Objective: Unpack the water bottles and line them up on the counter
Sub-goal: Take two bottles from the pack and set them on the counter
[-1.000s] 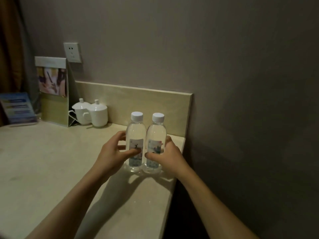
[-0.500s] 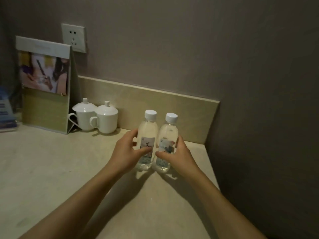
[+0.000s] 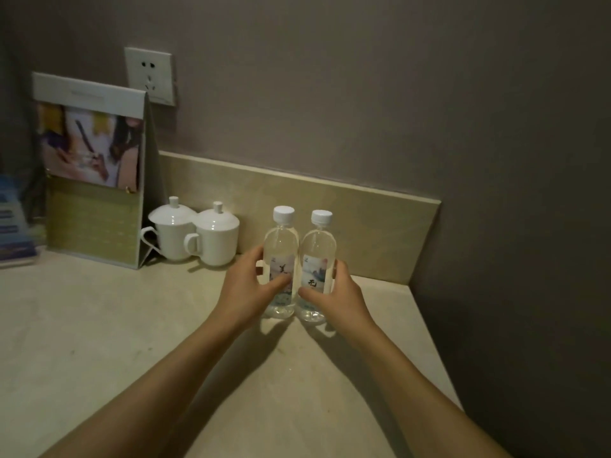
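Two capped water bottles stand upright and side by side on the counter (image 3: pixel 99 342), the left bottle (image 3: pixel 281 259) grasped by the left hand (image 3: pixel 246 289), the right bottle (image 3: pixel 316 262) by the right hand (image 3: pixel 337 292); lining-up looks nearly finished, next likely letting go gently.

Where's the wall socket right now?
The wall socket is upper left in the head view, on the wall above and just behind the standing card, left of the two lidded cups.
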A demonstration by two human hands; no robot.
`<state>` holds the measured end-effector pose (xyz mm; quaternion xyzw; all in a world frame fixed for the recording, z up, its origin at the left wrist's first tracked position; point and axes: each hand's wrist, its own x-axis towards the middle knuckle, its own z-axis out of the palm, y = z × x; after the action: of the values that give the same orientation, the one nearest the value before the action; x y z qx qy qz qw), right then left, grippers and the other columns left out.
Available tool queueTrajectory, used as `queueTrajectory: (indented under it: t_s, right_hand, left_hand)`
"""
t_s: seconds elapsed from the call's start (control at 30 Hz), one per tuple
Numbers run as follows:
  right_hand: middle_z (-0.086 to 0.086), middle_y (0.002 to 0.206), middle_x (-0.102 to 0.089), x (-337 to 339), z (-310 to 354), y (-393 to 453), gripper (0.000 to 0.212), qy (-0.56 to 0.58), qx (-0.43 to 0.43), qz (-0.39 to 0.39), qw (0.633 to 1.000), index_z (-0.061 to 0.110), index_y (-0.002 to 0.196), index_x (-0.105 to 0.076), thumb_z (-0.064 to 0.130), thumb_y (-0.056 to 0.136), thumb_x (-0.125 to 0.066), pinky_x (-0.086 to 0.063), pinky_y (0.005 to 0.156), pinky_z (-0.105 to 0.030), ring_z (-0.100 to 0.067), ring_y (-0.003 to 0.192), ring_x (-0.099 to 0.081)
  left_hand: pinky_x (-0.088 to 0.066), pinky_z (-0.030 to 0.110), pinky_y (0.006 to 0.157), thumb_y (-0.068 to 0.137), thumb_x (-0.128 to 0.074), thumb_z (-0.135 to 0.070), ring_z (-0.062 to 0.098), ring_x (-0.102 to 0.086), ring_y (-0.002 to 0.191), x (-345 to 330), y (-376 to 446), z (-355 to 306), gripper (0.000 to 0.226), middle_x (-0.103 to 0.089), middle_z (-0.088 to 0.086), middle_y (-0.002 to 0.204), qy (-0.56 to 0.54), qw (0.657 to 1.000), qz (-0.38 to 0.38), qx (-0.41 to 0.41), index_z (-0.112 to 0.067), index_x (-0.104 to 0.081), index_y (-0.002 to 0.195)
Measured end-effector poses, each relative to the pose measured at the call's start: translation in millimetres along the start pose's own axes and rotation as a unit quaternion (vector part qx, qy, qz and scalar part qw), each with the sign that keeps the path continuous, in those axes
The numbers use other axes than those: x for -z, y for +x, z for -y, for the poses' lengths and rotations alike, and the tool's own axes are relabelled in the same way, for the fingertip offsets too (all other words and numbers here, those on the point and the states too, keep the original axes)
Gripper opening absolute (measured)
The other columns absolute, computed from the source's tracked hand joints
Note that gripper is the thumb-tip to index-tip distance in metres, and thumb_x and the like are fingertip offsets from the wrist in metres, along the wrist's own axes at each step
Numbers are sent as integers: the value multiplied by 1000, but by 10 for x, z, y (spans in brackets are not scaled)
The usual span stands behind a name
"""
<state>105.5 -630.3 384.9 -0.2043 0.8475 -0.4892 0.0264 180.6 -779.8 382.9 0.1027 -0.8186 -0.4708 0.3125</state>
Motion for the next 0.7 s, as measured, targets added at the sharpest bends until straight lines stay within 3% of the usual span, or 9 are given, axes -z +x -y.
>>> queueTrajectory:
  t_s: [0.17,0.3,0.43,0.7]
  right_hand:
    - [2,120,-63,32,-60,1,54,-60,5,-1,998,31,111,-39,42,74,-77,-57,86,-48,-23,106,-65]
    - [2,127,-61,13,-63,31,53,-53,12,14,998,33,114,-38,38,78,-76,-54,93,-48,-22,112,-63]
    - [1,131,-59,-69,16,122,53,-57,19,31,998,30,119,-38,34,81,-74,-53,95,-42,-22,115,-62]
    - [-4,128,-58,-318,149,323,53,-101,0,-16,995,18,118,-43,40,81,-73,-49,95,-43,-27,115,-58]
  left_hand:
    - [-58,41,83,71,-86,-31,16,-65,90,-63,17,29,52,-70,0,108,109,992,37,45,-18,-63,116]
    - [-57,33,79,73,-85,-27,13,-65,89,-76,41,77,47,-71,0,111,96,994,27,35,-18,-63,115]
    - [-57,43,88,78,-82,-26,23,-65,102,-46,141,114,52,-67,6,118,104,992,8,66,-13,-57,121]
    - [-52,41,85,79,-80,-26,27,-59,95,-60,326,205,44,-57,10,110,150,983,-63,83,-8,-59,114]
